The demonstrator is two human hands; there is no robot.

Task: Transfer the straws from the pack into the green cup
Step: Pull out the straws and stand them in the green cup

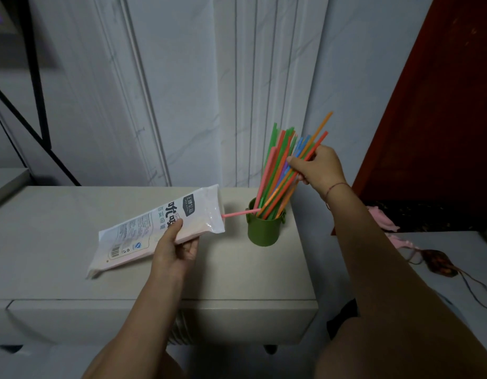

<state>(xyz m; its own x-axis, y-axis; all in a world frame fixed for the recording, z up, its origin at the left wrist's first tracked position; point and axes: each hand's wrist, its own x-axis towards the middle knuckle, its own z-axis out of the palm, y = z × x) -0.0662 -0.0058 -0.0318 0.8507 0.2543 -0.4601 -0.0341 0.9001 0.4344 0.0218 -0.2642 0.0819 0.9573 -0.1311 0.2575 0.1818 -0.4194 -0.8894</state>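
Note:
A green cup (262, 230) stands on the pale cabinet top (59, 214) near its right edge. Several coloured straws (277, 165) stand in it, leaning up and to the right. My right hand (316, 166) grips the upper part of this bunch, thumb across the straws. My left hand (176, 250) holds the white straw pack (157, 228) by its lower edge, tilted with the open end toward the cup. One pink straw (238, 213) sticks out of the pack's open end, its tip at the cup's rim.
The white panelled wall (182, 91) rises right behind the cabinet. A dark red door (442, 105) is at the right. A lower white surface (455, 269) at the right carries a dark corded item (442, 265) and pink cloth (381, 218).

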